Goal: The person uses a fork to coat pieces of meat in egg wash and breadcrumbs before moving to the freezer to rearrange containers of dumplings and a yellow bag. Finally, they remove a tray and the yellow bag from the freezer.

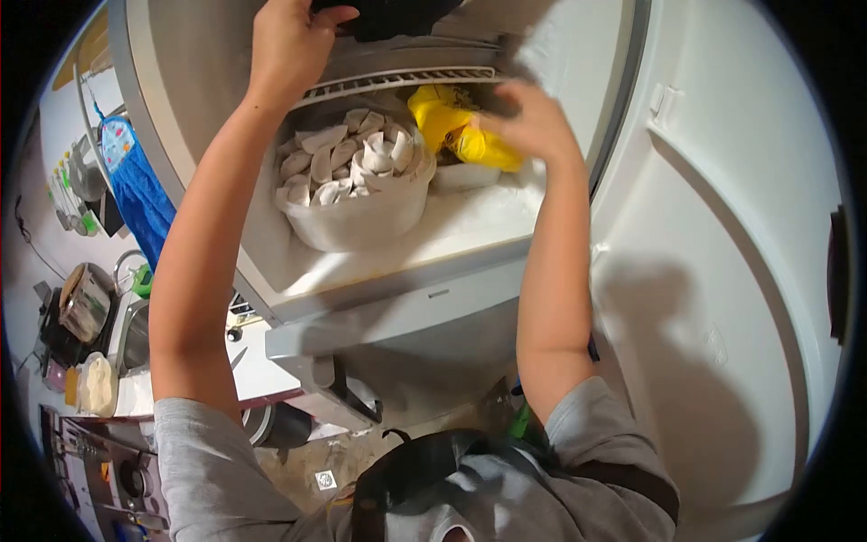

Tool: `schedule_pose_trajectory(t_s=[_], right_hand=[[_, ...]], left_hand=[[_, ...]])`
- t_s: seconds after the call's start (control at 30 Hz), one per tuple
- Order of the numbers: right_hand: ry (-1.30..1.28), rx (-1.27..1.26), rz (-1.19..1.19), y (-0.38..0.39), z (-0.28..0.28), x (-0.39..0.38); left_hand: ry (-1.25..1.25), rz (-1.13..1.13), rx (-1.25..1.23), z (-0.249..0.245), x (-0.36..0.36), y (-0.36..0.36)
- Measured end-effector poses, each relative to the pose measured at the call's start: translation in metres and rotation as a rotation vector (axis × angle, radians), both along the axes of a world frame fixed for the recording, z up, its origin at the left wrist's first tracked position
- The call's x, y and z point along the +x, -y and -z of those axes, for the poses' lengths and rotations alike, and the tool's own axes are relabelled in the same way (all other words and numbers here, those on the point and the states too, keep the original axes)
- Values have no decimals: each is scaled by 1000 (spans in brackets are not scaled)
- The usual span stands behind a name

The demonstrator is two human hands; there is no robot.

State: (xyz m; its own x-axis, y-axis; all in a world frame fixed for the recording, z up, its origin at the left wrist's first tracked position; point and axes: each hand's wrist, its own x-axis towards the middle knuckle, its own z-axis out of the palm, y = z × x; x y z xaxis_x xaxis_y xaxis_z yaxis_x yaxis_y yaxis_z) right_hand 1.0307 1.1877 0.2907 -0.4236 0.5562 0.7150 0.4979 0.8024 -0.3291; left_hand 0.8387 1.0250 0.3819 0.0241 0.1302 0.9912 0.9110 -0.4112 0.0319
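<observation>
My left hand (302,34) is raised at the top of the open freezer compartment, its fingers closed at the edge of a black item (388,18). My right hand (531,125) is beside a yellow plastic bag (442,117), its fingers apart and slightly blurred. The bag lies over a small white container (465,176) on the compartment floor. To its left stands a round white tub (357,221) heaped with pale dumplings (348,154). A white wire shelf (397,81) crosses above the tub and bag.
The open freezer door (722,316) fills the right side. A lower door edge (406,316) runs below the compartment. At the left are a blue towel (140,185), a sink (135,334) and a pot (86,303) on the counter.
</observation>
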Motion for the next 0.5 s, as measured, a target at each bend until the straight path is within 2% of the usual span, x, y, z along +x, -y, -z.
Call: schedule_pose_trajectory(t_s=[0.03,0.07,0.13,0.2,0.23,0.27,0.3,0.33,0.37,0.47,0.5], right_hand=[[4,-10,-7,1,24,-2],[21,28,-1,1,44,-4],[43,74,2,-4,60,-11],[-347,259,-149,-9,73,-23],[-739,132,-147,-15,82,-33],[-738,129,-139,-27,85,-35],[-747,-1,-153,-29,80,-35],[-753,-122,-173,-34,71,-36],[-721,-43,-132,-42,71,-40],[-610,-62,-72,-29,56,-37],[-606,-65,-79,-31,55,-38]], left_hand=[[54,-108,-45,1,14,15],[58,-113,-50,5,14,18],[226,75,-116,7,11,23],[243,131,-142,10,12,24],[236,117,-124,12,14,23],[225,108,-109,13,16,22],[224,116,-113,14,19,22],[172,23,-119,16,21,24],[123,-72,-130,19,23,26],[130,-72,-112,28,22,21],[112,-116,-302,29,10,24]])
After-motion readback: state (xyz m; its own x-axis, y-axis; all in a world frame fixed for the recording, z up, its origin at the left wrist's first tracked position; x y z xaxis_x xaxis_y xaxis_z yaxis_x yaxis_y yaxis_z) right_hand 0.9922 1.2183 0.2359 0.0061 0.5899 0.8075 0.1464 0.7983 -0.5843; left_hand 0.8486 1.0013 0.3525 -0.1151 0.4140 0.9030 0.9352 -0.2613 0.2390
